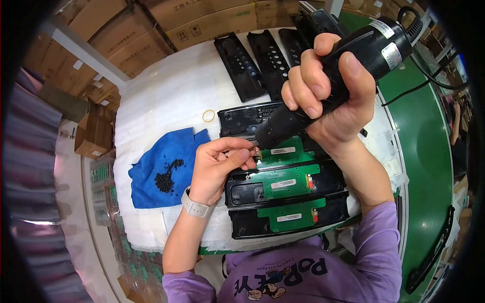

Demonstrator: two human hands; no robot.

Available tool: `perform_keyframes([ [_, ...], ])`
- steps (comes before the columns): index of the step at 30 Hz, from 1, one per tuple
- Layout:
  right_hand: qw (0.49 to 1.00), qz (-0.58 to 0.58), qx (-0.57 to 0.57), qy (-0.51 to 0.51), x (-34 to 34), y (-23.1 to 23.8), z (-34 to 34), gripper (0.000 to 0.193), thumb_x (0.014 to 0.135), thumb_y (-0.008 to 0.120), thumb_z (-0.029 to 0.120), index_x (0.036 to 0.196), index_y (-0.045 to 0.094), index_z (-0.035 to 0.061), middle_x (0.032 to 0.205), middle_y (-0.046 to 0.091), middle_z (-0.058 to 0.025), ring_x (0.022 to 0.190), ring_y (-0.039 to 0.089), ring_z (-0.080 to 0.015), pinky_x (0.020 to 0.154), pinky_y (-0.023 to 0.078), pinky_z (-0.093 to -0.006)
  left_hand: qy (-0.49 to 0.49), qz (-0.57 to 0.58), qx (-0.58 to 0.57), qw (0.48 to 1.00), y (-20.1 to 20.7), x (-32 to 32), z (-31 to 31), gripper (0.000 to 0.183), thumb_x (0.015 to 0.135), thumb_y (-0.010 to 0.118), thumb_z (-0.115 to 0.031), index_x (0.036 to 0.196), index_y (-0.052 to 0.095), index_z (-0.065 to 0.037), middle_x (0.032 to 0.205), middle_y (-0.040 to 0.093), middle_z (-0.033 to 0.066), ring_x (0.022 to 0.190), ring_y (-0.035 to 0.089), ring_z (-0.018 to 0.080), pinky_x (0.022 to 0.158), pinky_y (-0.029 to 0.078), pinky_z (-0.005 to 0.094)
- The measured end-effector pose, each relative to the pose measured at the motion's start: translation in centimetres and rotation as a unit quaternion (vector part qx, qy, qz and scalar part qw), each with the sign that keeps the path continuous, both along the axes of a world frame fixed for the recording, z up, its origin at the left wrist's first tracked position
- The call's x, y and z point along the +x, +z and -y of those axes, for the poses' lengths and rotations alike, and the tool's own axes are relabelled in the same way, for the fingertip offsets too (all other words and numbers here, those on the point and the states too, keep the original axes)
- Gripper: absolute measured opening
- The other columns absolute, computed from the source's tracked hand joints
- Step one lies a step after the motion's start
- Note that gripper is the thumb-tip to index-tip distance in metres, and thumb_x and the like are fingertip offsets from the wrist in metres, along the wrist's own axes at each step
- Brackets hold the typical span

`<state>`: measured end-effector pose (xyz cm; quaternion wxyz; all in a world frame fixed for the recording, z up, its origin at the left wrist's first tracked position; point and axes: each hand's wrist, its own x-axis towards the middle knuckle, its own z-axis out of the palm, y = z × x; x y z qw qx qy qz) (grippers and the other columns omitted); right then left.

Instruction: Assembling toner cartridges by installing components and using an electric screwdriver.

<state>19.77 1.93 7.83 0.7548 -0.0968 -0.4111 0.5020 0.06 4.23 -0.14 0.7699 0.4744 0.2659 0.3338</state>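
Right hand [338,96] wrapped round a black corded tool [371,53], nose slanting down-left. Left hand [214,166]: thumb and forefinger drawn together at that nose; cannot tell whether something small is pinched between. Beneath them, a green circuit board [303,145] in its black housing, farthest of three such units.

Risks, my reading: a slip of the one-handed tool could nick fingertips or mark the board; a snag on the cord [415,25] would cause it. Left forearm near the blue cloth [144,154]; a brush could scatter the small black pieces [164,183] heaped there.

Containers: trays [101,163] beyond the table's left edge, green boards inside. Cardboard box [91,145] above them, contents unseen. Cartons [217,30] stacked behind, contents hidden.
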Motion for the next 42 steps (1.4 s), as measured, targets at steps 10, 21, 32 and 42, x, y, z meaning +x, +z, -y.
perform_keyframes([
  [10,0.996,-0.036,-0.072,-0.039,0.0,0.1,-0.2,0.020,0.082,0.055,0.023,0.088,0.050,0.0046,0.056,0.045,-0.0030,0.041,0.044,-0.0127,0.046,0.040,-0.0295,-0.022,0.008,-0.038,0.999,0.2,0.3,0.3,0.018,0.083,0.061,-0.002,0.099,0.059,0.004,0.086,0.065,0.0117,0.072,0.064,0.0157,0.065,0.050,0.0223],
  [21,0.956,0.272,-0.099,-0.053,0.4,-1.3,0.0,0.025,0.072,0.065,0.012,0.087,0.049,-0.0007,0.056,0.050,-0.0051,0.040,0.047,-0.0114,0.038,0.036,-0.0221,0.154,0.035,-0.063,0.985,-0.1,0.9,-0.3,0.020,0.093,0.031,-0.002,0.104,0.044,0.007,0.116,0.051,0.0256,0.111,0.053,0.0282,0.092,0.045,0.0299],
  [32,0.947,0.288,-0.139,-0.041,0.2,-1.0,0.2,0.017,0.068,0.070,0.011,0.075,0.058,0.0015,0.062,0.057,-0.0006,0.050,0.051,-0.0052,0.046,0.039,-0.0190,0.077,-0.007,-0.048,0.996,-0.3,0.2,-0.4,0.017,0.096,0.037,-0.017,0.099,0.047,-0.003,0.056,0.043,0.0021,0.039,0.029,0.0055,0.035,0.022,0.0196],
  [42,0.920,0.376,0.011,-0.115,-0.3,-2.4,0.0,0.020,0.068,0.069,0.002,0.081,0.055,0.0021,0.067,0.053,-0.0008,0.055,0.050,-0.0062,0.051,0.039,-0.0195,0.066,-0.012,-0.052,0.996,-0.7,0.6,-0.5,0.009,0.090,0.049,-0.007,0.099,0.048,-0.005,0.068,0.056,0.0056,0.046,0.033,0.0022,0.041,0.024,0.0158],
])
